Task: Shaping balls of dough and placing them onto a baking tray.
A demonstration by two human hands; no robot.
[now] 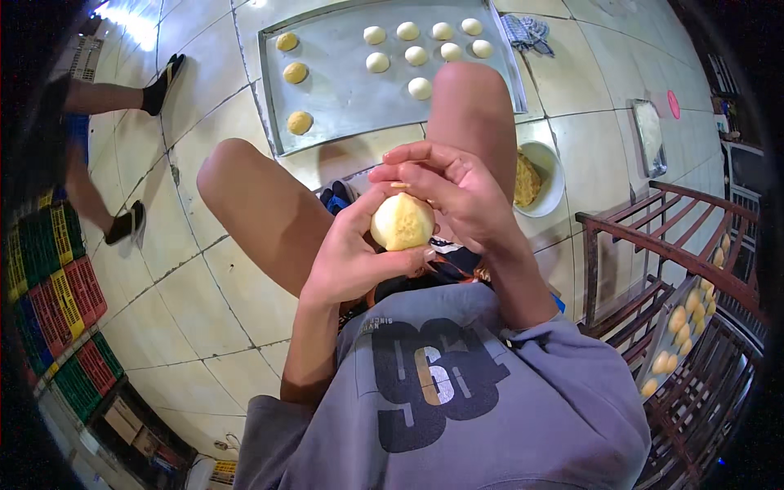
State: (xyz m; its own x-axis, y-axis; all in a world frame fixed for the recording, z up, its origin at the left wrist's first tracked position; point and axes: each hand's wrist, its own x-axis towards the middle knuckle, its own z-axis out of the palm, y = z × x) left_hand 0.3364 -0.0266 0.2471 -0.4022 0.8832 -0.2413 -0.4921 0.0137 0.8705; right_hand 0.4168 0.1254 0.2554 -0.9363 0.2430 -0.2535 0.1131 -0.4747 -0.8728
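Grey shirt point(457, 392) below left hand point(355, 253) cupping dough ball point(402, 221), right hand's point(457, 192) grip pinched on top.

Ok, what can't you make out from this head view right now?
- Dough ball: its underside is hidden by the left hand, its top edge by the right hand.
- Bowl: partly hidden behind the right knee and hand; its filling is unclear.
- Tray: its top is cut off by the picture's edge.
- Rack: the pieces on it are too small to identify.

Eleven dough balls point(375, 35) on one metal tray point(343, 98), one dough ball in hand point(402, 221), one white bowl point(549, 167).
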